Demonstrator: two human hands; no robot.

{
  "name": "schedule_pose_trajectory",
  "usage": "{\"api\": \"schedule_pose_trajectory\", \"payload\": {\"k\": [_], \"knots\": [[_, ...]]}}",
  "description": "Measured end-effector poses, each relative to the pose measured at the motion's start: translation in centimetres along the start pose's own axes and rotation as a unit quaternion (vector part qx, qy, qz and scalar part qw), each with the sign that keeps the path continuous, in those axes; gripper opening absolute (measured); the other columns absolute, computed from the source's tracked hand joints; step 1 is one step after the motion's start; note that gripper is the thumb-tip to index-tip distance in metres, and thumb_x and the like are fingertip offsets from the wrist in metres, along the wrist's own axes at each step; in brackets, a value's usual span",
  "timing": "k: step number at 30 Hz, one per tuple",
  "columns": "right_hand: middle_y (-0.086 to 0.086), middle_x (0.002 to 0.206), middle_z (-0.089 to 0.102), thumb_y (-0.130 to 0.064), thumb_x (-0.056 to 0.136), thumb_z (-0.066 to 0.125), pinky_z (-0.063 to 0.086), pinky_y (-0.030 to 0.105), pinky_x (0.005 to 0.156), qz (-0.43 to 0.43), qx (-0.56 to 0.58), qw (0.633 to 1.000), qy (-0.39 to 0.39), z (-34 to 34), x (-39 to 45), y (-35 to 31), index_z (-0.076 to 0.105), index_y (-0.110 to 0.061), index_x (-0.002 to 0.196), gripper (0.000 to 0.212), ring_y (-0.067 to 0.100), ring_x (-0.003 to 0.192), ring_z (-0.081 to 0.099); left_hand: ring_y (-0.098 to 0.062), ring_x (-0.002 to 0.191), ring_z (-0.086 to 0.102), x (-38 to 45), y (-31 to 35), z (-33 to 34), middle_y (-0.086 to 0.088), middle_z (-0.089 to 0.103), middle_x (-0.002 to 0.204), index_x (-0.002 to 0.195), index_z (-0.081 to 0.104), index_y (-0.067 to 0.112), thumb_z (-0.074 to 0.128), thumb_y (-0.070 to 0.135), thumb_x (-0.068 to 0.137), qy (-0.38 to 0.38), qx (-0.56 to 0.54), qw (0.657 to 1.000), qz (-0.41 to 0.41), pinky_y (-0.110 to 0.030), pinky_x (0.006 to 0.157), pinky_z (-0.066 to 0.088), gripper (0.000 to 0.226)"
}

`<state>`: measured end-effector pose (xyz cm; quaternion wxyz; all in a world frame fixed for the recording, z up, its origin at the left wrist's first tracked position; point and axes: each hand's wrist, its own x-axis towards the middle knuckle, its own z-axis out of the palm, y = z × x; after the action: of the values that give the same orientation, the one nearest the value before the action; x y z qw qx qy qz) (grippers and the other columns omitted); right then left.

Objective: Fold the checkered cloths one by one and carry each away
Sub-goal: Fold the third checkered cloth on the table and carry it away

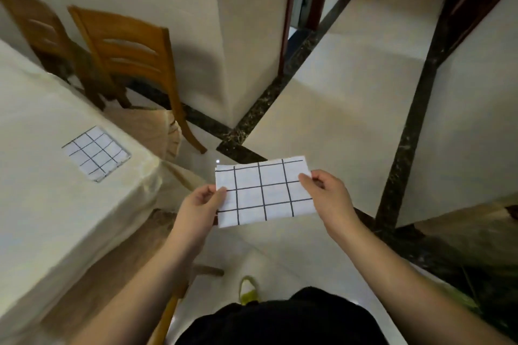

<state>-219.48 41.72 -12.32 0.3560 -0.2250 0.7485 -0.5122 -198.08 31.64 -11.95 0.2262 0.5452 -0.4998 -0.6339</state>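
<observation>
A folded white cloth with a black grid (263,193) is held flat in the air above the tiled floor, in front of my body. My left hand (201,204) pinches its left edge between thumb and fingers. My right hand (326,190) pinches its right edge the same way. A second folded checkered cloth (95,152) lies on the table with the cream cover (42,204) at the left, near the table's corner.
Two wooden chairs (131,59) stand behind the table against the wall. A cream pillar (238,36) rises ahead, with a doorway and dark wooden frame (291,8) beyond. Pale floor tiles with dark marble strips (403,148) stretch ahead and right.
</observation>
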Motion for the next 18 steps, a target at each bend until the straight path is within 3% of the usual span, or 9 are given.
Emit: {"api": "schedule_pose_trajectory", "payload": {"k": [4,8,11,14,18], "knots": [[0.000,0.075,0.071,-0.031,0.088,0.065,0.045,0.032,0.067,0.014,0.005,0.999,-0.034,0.8,5.3,-1.3,0.068,-0.019,0.078,0.016,0.017,0.069,0.062,-0.005,0.060,0.066,3.8,2.4,0.5,0.006,0.072,0.071,0.093,0.066,0.011,0.057,0.025,0.096,0.026,-0.004,1.000,0.012,-0.020,0.054,0.050,0.017],[0.005,0.080,0.074,-0.033,0.087,0.066,0.050,0.037,0.071,0.014,-0.006,0.997,-0.071,2.0,11.2,-2.4,0.069,-0.018,0.081,0.016,0.024,0.076,0.067,-0.015,0.066,0.065,7.6,3.7,1.5,-0.003,0.072,0.078,0.097,0.065,0.004,0.058,0.022,0.096,0.068,-0.030,0.997,-0.006,-0.029,0.060,0.054,0.020],[0.004,0.082,0.074,-0.026,0.092,0.063,0.054,0.040,0.073,0.007,-0.021,0.993,-0.113,3.0,16.3,-3.5,0.069,-0.014,0.085,0.015,0.024,0.079,0.069,-0.021,0.071,0.065,10.6,4.8,2.3,-0.003,0.072,0.077,0.092,0.067,0.011,0.060,0.024,0.095,0.103,-0.042,0.994,-0.020,-0.037,0.068,0.052,0.015],[0.004,0.083,0.073,-0.029,0.092,0.063,0.055,0.046,0.078,-0.003,-0.041,0.986,-0.161,4.2,21.0,-5.3,0.068,-0.015,0.086,0.016,0.025,0.082,0.069,-0.015,0.067,0.065,13.4,6.5,3.0,0.002,0.072,0.072,0.084,0.066,0.016,0.062,0.024,0.093,0.150,-0.034,0.988,-0.019,-0.038,0.068,0.052,0.012],[0.003,0.084,0.072,-0.030,0.093,0.061,0.055,0.043,0.077,-0.015,-0.069,0.973,-0.219,6.2,25.9,-8.0,0.067,-0.016,0.086,0.017,0.025,0.082,0.068,-0.008,0.066,0.067,16.0,8.4,3.0,0.001,0.072,0.074,0.085,0.066,0.014,0.063,0.021,0.092,0.210,-0.058,0.976,-0.025,-0.031,0.064,0.053,0.010]]}}
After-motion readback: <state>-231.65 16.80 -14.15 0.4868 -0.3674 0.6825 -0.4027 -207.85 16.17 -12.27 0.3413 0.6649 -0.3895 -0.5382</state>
